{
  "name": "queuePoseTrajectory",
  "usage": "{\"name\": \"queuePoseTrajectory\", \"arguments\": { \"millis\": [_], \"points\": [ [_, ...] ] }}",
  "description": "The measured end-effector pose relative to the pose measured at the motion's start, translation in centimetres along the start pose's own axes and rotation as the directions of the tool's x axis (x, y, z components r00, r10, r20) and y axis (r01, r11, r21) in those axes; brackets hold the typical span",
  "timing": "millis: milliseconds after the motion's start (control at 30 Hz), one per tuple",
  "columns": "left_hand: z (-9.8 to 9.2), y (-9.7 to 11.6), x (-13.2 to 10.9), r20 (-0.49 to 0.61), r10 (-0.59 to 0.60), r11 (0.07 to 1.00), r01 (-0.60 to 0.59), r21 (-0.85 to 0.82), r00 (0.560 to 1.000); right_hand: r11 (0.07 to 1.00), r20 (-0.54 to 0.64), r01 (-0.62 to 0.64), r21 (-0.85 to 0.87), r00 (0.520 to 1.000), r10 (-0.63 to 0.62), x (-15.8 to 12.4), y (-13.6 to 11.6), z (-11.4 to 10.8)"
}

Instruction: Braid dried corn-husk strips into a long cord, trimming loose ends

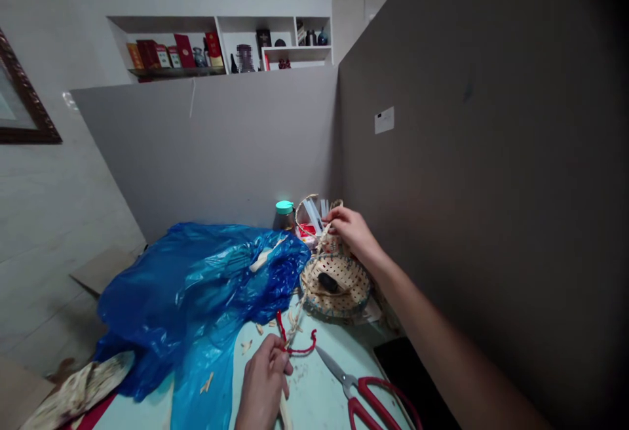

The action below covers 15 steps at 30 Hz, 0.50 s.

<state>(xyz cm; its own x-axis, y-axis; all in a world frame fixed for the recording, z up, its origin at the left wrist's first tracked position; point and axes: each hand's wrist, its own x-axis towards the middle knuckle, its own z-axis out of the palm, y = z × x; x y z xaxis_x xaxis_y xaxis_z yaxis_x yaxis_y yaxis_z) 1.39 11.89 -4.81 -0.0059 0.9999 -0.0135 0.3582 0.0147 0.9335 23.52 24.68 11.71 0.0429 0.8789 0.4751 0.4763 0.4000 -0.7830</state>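
Observation:
Low in the view, my left hand pinches the lower end of a pale braided straw cord, together with a red cord whose ends stick out on both sides. My right hand is raised farther back, its fingers closed on the upper part of the same braid. Between the hands the braid runs slantwise past a round woven basket with a small black object in it. Red-handled scissors lie on the table, right of my left hand, blades pointing toward the red cord.
A crumpled blue plastic bag covers the table's left side. Behind the basket stand a jar with a turquoise lid and a red-and-white packet. Straw scraps lie on the pale tabletop. Grey partitions rise behind and to the right.

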Motion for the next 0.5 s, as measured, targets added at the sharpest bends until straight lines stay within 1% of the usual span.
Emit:
{"name": "queuePoseTrajectory", "arguments": {
  "millis": [100, 200, 267, 367, 433, 500],
  "points": [
    [0.2, 0.6, -0.4, -0.03, -0.017, 1.0, 0.017, 0.007, 0.999, 0.977, -0.003, 0.005, 0.211, 1.0, -0.004, 1.8, -1.4, -1.6],
    [0.4, 1.2, -0.7, -0.053, -0.027, 0.999, 0.028, 0.017, 0.998, 0.947, -0.038, 0.029, 0.321, 0.999, -0.018, 3.9, -3.1, -3.3],
    [0.5, 1.4, -0.7, -0.054, -0.037, 0.999, 0.038, 0.015, 0.998, 0.915, -0.085, 0.099, 0.391, 0.994, -0.071, 5.2, -4.4, -4.5],
    [0.6, 1.3, -0.7, -0.064, -0.038, 0.999, 0.039, 0.02, 0.997, 0.878, -0.092, 0.214, 0.429, 0.977, -0.193, 6.2, -6.0, -5.6],
    [0.6, 1.1, -0.6, -0.063, -0.027, 0.999, 0.029, 0.032, 0.998, 0.872, -0.1, 0.276, 0.403, 0.961, -0.258, 6.0, -6.3, -5.5],
    [0.6, 1.0, -0.6, -0.056, -0.027, 0.999, 0.029, 0.045, 0.998, 0.871, -0.126, 0.316, 0.377, 0.949, -0.29, 5.4, -5.9, -4.9]
  ]
}}
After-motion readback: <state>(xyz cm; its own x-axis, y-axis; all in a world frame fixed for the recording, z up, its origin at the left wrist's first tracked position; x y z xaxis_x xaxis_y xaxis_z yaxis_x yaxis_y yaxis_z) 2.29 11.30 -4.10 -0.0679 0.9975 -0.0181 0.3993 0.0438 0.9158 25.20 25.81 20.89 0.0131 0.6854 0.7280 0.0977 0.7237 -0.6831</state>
